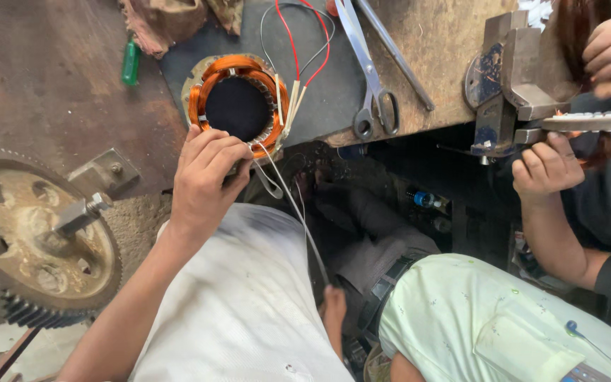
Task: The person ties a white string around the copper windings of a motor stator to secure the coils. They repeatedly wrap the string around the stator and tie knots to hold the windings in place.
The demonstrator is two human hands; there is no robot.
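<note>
1. Our left hand (205,177) rests on the near rim of a motor stator (238,106), fingers curled and pressed against its copper winding, clamped on the lower edge.
2. The stator lies flat on the dark mat (319,92) just beyond our fingers, its round bore facing up.
3. Red and black leads (293,42) rise from the stator's right side, away from our grip.
4. A pale cord (298,212) runs from the stator, past our left fingers, down to our right hand (334,311), which sits low between the knees; it seems pinched on the cord, but we cannot tell for certain.
5. Scissors (369,78) lie right of the stator, beyond our reach.
6. Farther right, another person's hands (546,170) work at a bench vise (510,78).
7. A large gear wheel (30,240) sits left of our forearm.
</note>
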